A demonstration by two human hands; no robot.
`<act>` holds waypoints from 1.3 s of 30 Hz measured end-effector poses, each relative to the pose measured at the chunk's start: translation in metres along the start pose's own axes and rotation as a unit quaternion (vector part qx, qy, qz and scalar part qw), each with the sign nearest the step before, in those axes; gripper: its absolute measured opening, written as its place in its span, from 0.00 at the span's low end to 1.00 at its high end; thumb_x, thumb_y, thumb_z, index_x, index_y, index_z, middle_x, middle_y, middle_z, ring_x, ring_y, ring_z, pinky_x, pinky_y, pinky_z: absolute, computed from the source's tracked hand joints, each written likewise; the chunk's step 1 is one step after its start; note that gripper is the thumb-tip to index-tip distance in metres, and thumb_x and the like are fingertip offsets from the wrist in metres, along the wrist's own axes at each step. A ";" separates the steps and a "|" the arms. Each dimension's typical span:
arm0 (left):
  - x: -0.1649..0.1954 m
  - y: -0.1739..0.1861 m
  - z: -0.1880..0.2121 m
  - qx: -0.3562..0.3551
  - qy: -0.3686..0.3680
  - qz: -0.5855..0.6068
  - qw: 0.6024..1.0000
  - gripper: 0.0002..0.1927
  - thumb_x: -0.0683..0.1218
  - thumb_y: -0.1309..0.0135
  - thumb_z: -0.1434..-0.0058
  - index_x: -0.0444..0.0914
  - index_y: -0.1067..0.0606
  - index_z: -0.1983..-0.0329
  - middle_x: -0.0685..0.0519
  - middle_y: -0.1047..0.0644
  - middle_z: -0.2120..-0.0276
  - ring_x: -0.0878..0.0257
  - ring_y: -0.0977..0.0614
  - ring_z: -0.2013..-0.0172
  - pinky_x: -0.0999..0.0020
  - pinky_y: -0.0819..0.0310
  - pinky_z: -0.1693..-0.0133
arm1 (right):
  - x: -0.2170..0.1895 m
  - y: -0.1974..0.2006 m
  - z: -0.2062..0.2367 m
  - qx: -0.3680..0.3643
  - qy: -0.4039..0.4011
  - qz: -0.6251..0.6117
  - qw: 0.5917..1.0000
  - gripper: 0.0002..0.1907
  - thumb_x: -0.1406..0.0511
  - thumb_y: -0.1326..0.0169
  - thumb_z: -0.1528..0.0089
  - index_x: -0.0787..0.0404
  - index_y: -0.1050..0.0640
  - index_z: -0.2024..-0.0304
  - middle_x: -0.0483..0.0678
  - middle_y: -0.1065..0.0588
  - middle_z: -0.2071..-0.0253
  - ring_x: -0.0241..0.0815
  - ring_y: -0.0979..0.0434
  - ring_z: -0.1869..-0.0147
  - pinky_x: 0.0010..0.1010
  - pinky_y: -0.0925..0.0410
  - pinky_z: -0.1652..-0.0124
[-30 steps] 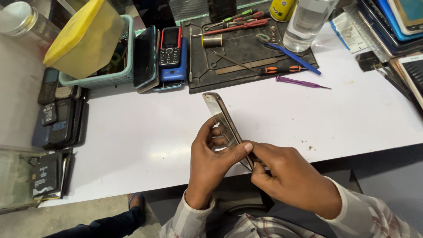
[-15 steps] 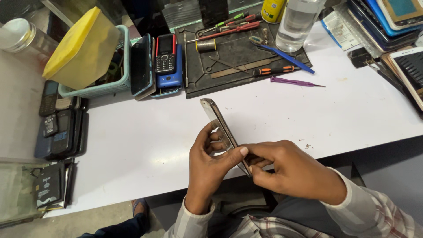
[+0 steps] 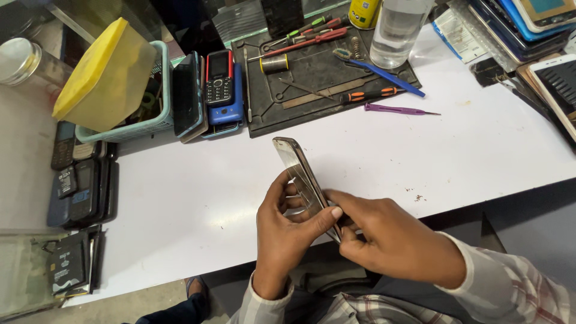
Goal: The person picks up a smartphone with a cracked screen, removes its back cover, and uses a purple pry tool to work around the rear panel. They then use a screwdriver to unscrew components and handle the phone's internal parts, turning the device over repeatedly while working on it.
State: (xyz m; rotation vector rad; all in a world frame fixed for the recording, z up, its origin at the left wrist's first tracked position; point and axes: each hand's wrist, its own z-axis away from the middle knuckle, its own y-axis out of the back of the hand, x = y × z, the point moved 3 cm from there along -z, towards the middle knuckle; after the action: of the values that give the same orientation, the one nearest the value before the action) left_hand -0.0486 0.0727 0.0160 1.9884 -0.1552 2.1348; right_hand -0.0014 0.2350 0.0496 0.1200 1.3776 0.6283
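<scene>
Over the table's (image 3: 384, 162) near edge, at six o'clock from the mat (image 3: 318, 78), my left hand (image 3: 282, 237) gripped the phone (image 3: 303, 177) edge-up, steadying it, while my right hand (image 3: 393, 243) closed its fingertips on the lower end, seemingly to pry there.

The phone frame (image 3: 300, 174) looks like brushed metal with a dull sheen. The worktop (image 3: 468, 150) is smooth, glossy white laminate; the mat (image 3: 312, 78) matt black, probably rubber. The basket (image 3: 144, 123) is teal plastic, the bottle (image 3: 399, 30) clear plastic, the sleeve (image 3: 510, 288) checked cloth.
</scene>
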 end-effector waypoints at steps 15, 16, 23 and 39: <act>-0.003 0.001 -0.001 -0.010 0.010 -0.004 1.000 0.47 0.49 0.27 0.58 0.26 0.32 0.37 0.46 0.20 0.59 0.62 0.15 0.62 0.70 0.14 0.64 | 0.012 -0.002 0.005 -0.004 -0.021 0.013 1.000 0.35 0.70 0.47 0.45 0.57 0.35 0.33 0.51 0.20 0.76 0.42 0.18 0.76 0.32 0.29 0.73; -0.004 0.004 -0.001 -0.009 0.007 -0.013 1.000 0.47 0.49 0.27 0.58 0.26 0.31 0.36 0.47 0.20 0.59 0.63 0.16 0.62 0.70 0.14 0.64 | 0.010 0.001 0.004 -0.019 0.036 -0.022 0.999 0.33 0.69 0.46 0.43 0.60 0.34 0.34 0.52 0.19 0.68 0.43 0.17 0.67 0.32 0.26 0.65; -0.010 0.007 0.001 -0.051 0.021 0.019 0.998 0.48 0.48 0.26 0.59 0.26 0.32 0.36 0.46 0.20 0.58 0.63 0.17 0.61 0.68 0.16 0.62 | 0.019 0.025 -0.019 -0.004 0.102 -0.116 0.988 0.38 0.62 0.39 0.42 0.63 0.37 0.31 0.55 0.24 0.40 0.49 0.20 0.37 0.40 0.26 0.42; -0.008 0.010 -0.006 -0.157 0.061 0.127 0.977 0.43 0.43 0.30 0.54 0.27 0.30 0.34 0.49 0.20 0.60 0.66 0.17 0.62 0.69 0.15 0.61 | 0.014 0.016 -0.051 -0.035 0.125 -0.232 0.964 0.47 0.67 0.39 0.43 0.59 0.47 0.25 0.58 0.24 0.45 0.48 0.18 0.42 0.32 0.20 0.55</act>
State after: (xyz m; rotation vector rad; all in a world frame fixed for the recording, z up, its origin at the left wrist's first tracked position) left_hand -0.0560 0.0632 0.0083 1.7279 -0.7133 2.2052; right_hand -0.0536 0.2412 0.0340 -0.3435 1.5563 0.3007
